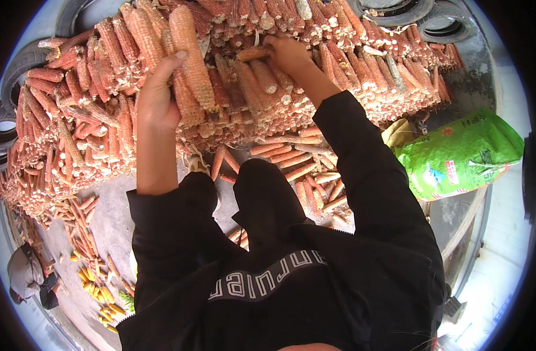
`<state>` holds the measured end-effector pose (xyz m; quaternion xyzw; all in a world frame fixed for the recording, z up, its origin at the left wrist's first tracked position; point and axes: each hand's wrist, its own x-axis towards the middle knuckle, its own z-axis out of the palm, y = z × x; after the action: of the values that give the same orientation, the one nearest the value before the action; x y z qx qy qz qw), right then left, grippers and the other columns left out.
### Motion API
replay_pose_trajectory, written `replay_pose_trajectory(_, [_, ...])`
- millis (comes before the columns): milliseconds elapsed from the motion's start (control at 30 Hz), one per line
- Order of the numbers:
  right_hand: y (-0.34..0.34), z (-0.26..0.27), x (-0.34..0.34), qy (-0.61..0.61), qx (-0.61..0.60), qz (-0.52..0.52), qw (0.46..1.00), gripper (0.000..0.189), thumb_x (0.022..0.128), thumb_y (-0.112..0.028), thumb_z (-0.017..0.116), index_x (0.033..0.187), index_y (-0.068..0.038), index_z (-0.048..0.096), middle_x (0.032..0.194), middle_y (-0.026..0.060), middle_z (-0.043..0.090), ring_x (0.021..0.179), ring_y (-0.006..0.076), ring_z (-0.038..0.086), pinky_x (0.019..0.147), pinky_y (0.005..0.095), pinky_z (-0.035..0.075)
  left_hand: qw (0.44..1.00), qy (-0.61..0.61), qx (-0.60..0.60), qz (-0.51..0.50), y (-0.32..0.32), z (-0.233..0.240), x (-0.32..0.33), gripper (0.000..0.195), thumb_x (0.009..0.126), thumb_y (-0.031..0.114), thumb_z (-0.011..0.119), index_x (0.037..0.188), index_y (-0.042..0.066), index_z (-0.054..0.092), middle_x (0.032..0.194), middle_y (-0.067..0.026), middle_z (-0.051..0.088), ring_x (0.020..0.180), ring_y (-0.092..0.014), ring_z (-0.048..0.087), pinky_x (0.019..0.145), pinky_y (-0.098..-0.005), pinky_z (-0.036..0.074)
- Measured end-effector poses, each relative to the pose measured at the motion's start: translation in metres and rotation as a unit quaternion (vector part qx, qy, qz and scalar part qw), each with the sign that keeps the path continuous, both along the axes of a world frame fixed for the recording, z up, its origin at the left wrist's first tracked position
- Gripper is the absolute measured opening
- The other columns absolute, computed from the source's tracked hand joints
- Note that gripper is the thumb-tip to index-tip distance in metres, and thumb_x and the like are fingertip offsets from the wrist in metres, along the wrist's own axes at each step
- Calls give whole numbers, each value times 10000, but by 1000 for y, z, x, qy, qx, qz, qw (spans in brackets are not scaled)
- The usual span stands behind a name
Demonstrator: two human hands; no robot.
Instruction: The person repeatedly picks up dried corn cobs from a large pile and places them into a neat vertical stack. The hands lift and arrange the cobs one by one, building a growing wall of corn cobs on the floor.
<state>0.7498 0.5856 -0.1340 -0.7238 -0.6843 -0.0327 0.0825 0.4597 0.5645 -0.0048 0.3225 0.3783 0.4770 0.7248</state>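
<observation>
My left hand (160,94) is wrapped around several bare reddish corn cobs (191,66), its thumb pressed over the front ones. They stand nearly upright above a long stacked heap of similar cobs (351,83). Farther right, my right hand (290,52) has its fingers on a single corn cob (252,54), which lies sideways at a gap in the stack. Part of that cob is hidden under the fingers. Most cobs in the stack lie side by side with their ends facing me.
Loose cobs (290,155) lie on the concrete floor by my knees. A green printed sack (461,153) stands at the right. Tyres (445,27) line the far side and left. Yellow corn ears (92,285) lie at lower left, near another person (29,274) bending down.
</observation>
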Motion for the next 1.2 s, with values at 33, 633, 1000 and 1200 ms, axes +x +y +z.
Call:
replay_pose_trajectory(33, [1,0,-1,7,3,7,1000,294,888,-295,620,1178,-266,585,1131,83,599,957,304,650,797,435,550,1000,2,-7,-6,-1,-2,2,364,788,191,730,1084,3,635,1056,-108,643,986,-233,603,896,-365,480])
replay_pose_trajectory(633, [-99,91,-75,701,62,-7,710,418,884,-255,669,1224,-30,576,1010,75,632,934,156,595,799,298,497,994,-14,-25,-107,-28,-15,60,396,829,147,713,1163,-19,579,1084,-129,634,1007,-252,612,907,-378,489])
replay_pose_trajectory(1000, [-65,46,38,317,221,73,920,447,796,60,654,1154,-208,670,1165,79,583,1041,208,599,925,317,509,998,-24,-55,-16,-10,-1,31,384,795,125,728,1124,-16,589,1121,-146,625,1029,-297,605,942,-437,486])
replay_pose_trajectory(1200, [-54,22,53,226,69,112,965,513,862,51,559,1264,-262,615,1401,135,479,1219,299,518,1033,368,438,999,17,-39,-18,-14,-3,29,460,772,167,754,1159,-16,585,1173,-146,595,1113,-278,549,989,-416,433])
